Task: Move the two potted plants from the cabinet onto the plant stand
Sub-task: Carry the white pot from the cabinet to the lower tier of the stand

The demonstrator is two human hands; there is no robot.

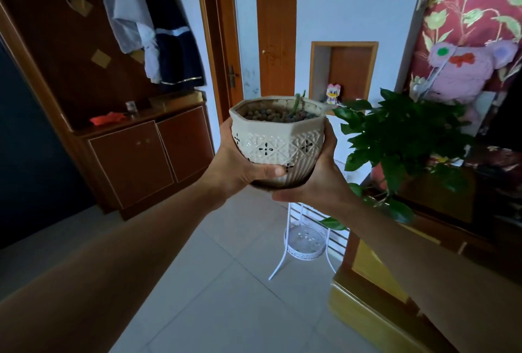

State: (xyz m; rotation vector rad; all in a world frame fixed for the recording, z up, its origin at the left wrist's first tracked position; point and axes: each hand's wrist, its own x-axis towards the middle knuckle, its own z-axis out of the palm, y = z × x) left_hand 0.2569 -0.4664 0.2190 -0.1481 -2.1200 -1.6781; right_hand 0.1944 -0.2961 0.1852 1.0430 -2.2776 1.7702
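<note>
I hold a cream ceramic pot (278, 138) with a raised pattern, pebbles and a small green cactus, in the air in the middle of the head view. My left hand (240, 163) grips its left side with the thumb across the front. My right hand (319, 180) cups its right side and base. Below and behind the pot stands the white metal plant stand (306, 239), its round lower tray bare; its top is hidden by the pot and my hands. A leafy green plant in an orange-pink pot (395, 138) sits on the cabinet (440, 200) at the right.
A brown wall cabinet (147, 155) with a red cloth and a glass on top stands at the left, clothes hanging above it. A wooden door is at the back. A pink plush toy (463, 70) sits behind the leafy plant. Pale tiled floor (226, 282) lies below.
</note>
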